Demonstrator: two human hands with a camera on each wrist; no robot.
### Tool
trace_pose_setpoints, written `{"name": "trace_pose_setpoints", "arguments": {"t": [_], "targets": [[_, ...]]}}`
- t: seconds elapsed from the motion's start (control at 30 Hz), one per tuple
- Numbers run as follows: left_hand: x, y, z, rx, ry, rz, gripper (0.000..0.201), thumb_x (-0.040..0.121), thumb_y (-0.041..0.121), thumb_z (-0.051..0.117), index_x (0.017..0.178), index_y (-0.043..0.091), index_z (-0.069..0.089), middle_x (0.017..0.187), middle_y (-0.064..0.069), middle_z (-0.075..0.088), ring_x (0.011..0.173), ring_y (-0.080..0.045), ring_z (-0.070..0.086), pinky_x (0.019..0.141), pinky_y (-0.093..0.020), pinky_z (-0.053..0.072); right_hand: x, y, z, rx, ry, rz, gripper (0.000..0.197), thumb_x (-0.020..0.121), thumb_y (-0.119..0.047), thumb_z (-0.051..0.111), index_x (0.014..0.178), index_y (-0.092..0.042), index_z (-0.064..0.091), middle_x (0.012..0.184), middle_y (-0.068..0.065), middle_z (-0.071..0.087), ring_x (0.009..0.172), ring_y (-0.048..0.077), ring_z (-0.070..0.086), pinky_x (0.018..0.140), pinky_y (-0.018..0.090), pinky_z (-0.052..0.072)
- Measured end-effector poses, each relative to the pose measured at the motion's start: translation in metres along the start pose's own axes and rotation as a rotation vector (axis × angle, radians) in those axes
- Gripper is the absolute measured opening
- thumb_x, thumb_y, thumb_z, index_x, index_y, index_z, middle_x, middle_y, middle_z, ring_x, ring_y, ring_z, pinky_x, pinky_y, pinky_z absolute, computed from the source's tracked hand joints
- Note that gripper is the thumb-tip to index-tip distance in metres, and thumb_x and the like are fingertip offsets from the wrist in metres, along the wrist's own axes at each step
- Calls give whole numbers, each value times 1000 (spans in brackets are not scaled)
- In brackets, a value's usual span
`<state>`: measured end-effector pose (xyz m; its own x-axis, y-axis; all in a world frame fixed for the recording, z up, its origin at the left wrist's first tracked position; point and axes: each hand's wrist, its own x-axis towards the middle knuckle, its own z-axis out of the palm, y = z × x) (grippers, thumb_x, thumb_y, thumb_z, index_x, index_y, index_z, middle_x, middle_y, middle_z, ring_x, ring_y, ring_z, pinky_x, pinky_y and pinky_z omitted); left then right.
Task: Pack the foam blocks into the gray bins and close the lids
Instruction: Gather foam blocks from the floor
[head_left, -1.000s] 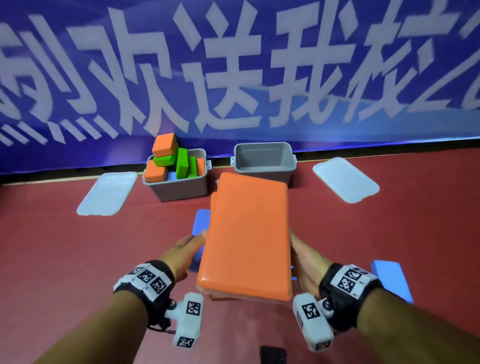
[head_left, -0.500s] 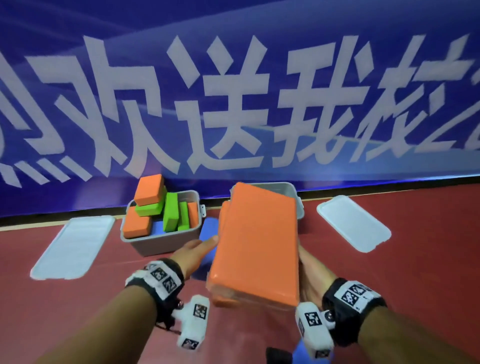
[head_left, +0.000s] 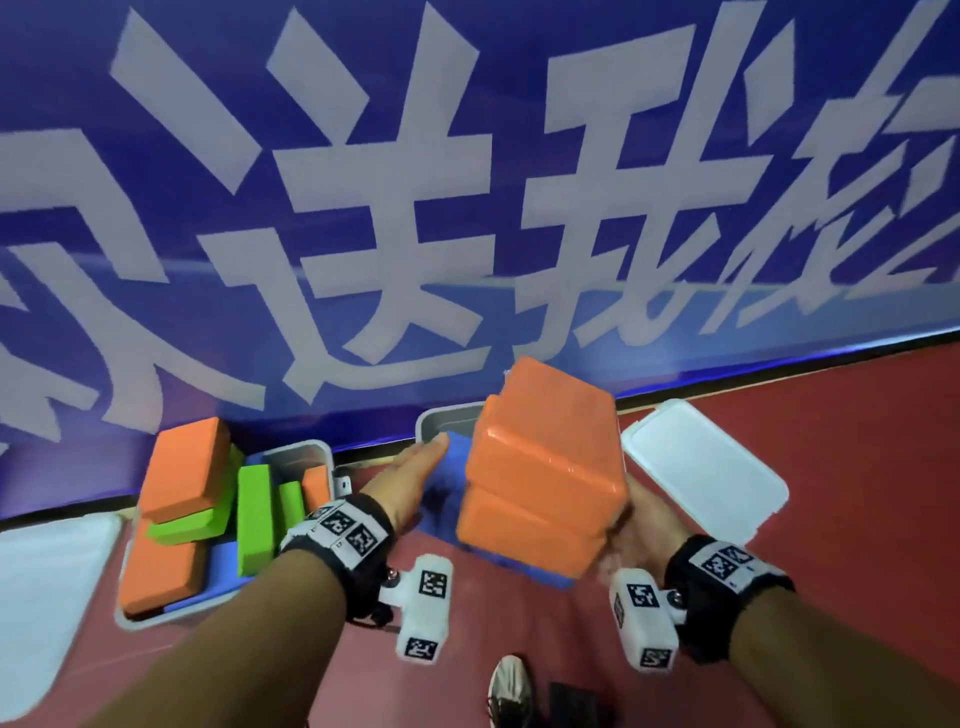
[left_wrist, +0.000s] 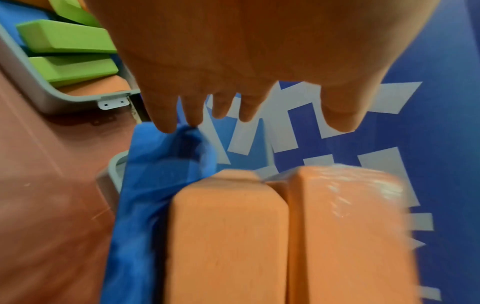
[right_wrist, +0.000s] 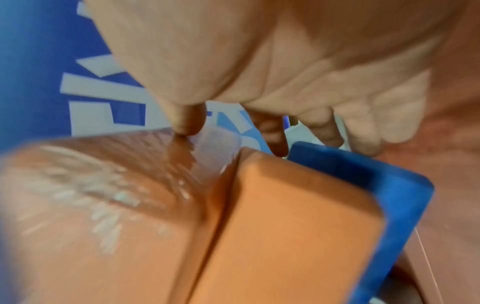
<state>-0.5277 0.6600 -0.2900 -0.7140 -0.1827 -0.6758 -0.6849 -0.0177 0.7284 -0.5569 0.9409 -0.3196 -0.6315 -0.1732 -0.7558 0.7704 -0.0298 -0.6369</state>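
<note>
A stack of orange foam blocks (head_left: 545, 467) on a blue block (head_left: 447, 478) hangs tilted over the right gray bin (head_left: 441, 415), pressed between my two hands. My left hand (head_left: 410, 478) lies flat on the stack's left side. In the left wrist view its straight fingertips (left_wrist: 166, 123) touch the blue block (left_wrist: 155, 185) beside the orange blocks (left_wrist: 228, 236). My right hand (head_left: 628, 525) supports the right side. The right wrist view shows its thumb (right_wrist: 187, 121) on the film-wrapped orange block (right_wrist: 103, 195), fingers reaching past the blue block (right_wrist: 376, 174). The stack hides most of the bin.
The left gray bin (head_left: 156, 618) holds orange, green and blue blocks, piled above its rim. One white lid (head_left: 701, 467) lies right of the right bin, another (head_left: 47, 587) left of the left bin. A blue banner (head_left: 467, 182) stands behind. A shoe (head_left: 511, 686) shows below.
Both hands have carried the stack forward and tipped its far end up, from over the red surface to above the right bin. The bins now sit much closer in view.
</note>
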Motion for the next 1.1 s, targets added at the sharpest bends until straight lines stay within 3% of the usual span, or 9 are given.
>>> {"name": "trace_pose_setpoints", "arguments": {"t": [0.1,0.27,0.43,0.6,0.67,0.77,0.87,0.97,1.1], "targets": [[55,42,-10,-48,79,31,109,41,93,61,136,42,46,142,1,51,124,-30,55,105,-51,42,40,-65,1,-152,12,88,72,84,-79,24,116,-23,56,112,13,57,84,27,58,62,32,42],[81,89,-4,34,50,97,102,62,77,56,151,35,27,153,5,36,135,-25,44,110,-50,37,89,-111,19,-340,5,96,91,70,-90,36,136,-28,51,136,16,54,123,39,54,104,49,40],[109,105,-2,145,-8,97,108,49,82,57,146,42,32,146,7,47,126,-21,53,109,-46,38,100,-120,42,-358,17,95,70,89,-73,32,132,-22,52,126,8,59,111,30,60,93,42,42],[104,124,0,245,-126,136,86,72,72,58,147,38,33,144,4,49,129,-19,50,114,-44,33,90,-109,53,-327,64,73,66,90,-70,34,131,-22,54,124,6,63,107,28,63,91,42,44],[108,127,3,293,-178,159,74,73,73,60,137,38,46,145,6,47,129,-20,51,114,-44,33,78,-105,56,-296,108,32,64,90,-71,34,126,-24,57,123,6,64,105,27,65,88,41,47],[108,129,17,371,-287,174,105,45,91,64,136,44,44,138,12,54,120,-15,57,112,-38,35,53,-95,63,-188,197,-7,64,91,-67,35,126,-18,57,117,5,63,88,21,64,61,26,45],[96,131,33,479,-441,222,78,73,74,60,139,40,39,102,20,61,97,-9,62,107,-39,39,28,-72,66,-14,307,-95,58,95,-59,40,119,-9,59,98,4,62,72,18,56,44,19,40],[81,123,54,634,-522,278,97,51,89,56,138,53,36,124,15,61,108,-14,62,106,-44,41,-7,-44,66,65,450,-142,54,92,-62,45,98,-11,65,87,8,62,62,20,53,54,24,38],[26,102,99,720,-727,346,75,80,68,56,145,37,36,135,-1,55,115,-21,58,102,-41,42,-66,8,44,203,613,-164,60,90,-64,46,113,-13,67,102,8,67,69,20,60,59,24,45]]}}
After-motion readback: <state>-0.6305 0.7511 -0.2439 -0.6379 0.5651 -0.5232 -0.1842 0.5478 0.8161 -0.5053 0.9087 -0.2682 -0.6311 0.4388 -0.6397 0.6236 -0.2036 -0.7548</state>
